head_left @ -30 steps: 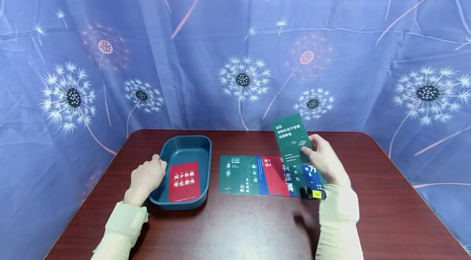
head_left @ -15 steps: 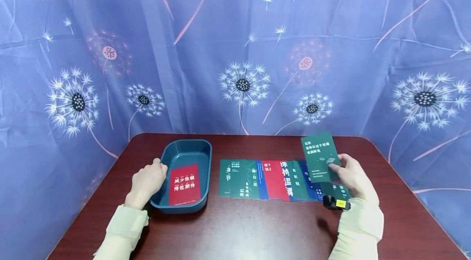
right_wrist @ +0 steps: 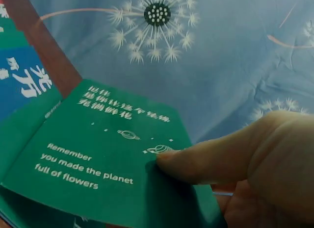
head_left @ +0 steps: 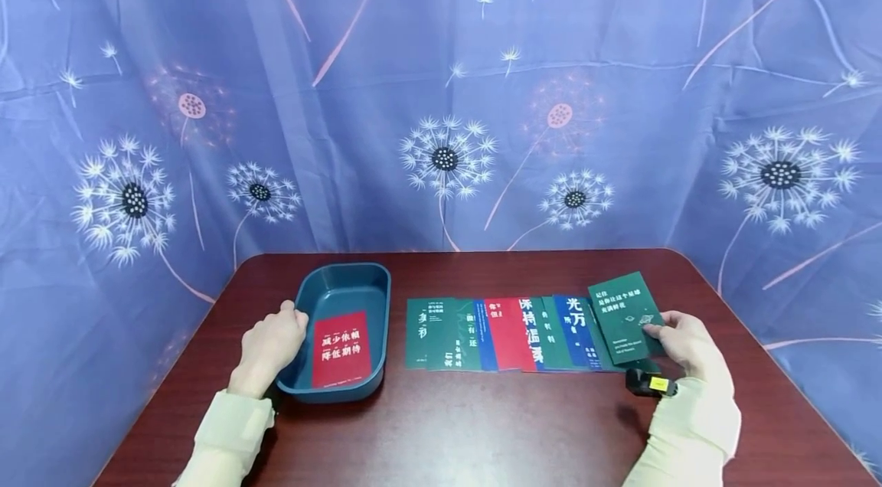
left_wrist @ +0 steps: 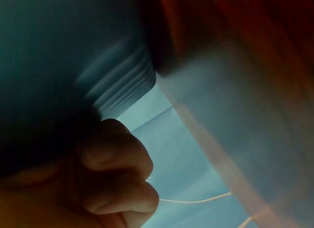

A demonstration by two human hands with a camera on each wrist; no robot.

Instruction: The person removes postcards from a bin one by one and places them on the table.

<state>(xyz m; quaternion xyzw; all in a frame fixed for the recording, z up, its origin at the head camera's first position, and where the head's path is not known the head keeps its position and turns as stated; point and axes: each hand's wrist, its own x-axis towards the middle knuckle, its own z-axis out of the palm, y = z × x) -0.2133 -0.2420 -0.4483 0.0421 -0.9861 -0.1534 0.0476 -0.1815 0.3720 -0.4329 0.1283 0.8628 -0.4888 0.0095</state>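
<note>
My left hand [head_left: 271, 340] grips the left rim of a dark teal plastic tray [head_left: 347, 289]. Curled fingers [left_wrist: 128, 157] show against its ribbed wall in the left wrist view. A red card [head_left: 341, 349] with white lettering lies in the tray. My right hand [head_left: 694, 348] pinches a green card [head_left: 623, 316] by its right edge, thumb on the printed face. That card, tilted, hovers over or rests on the right end of a row of overlapping cards [head_left: 513, 334]; whether it touches them I cannot tell. Another green card [right_wrist: 46, 215] shows partly beneath it.
The row of green, red and blue cards runs across the middle of a dark red-brown wooden table [head_left: 441, 426]. A blue curtain [head_left: 372, 127] with dandelion prints hangs behind the table and at its sides.
My right hand has carried the green card rightward and down, from above the row's middle to its right end. My left hand stays on the tray rim.
</note>
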